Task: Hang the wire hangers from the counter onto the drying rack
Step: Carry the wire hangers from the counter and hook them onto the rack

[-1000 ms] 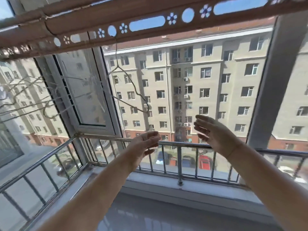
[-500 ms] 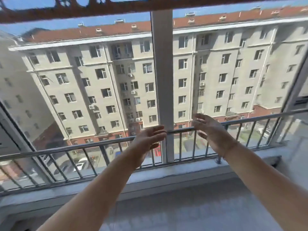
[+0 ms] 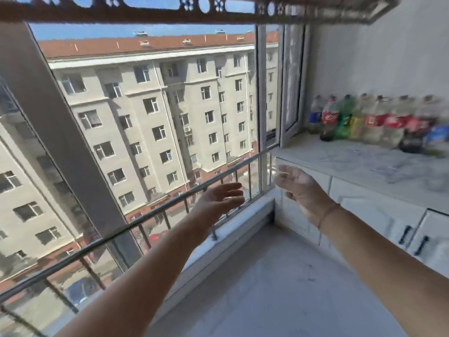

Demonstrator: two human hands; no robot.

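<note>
My view has swung right since a second ago: the hung hanger and open window are gone, and the counter [image 3: 364, 164] with its bottles [image 3: 379, 122] now shows.

Both my hands are empty, fingers spread apart and loosely curved: my left hand [image 3: 220, 199] floats in front of the balcony railing [image 3: 136, 221], my right hand [image 3: 302, 189] just ahead of the white cabinet [image 3: 379, 210] under the counter. Faint wire outlines that may be hangers lie on the blurred counter top, far right of my right hand and well apart from it; I cannot tell for sure. The drying rack [image 3: 218, 13] runs overhead, far above both hands.
</note>
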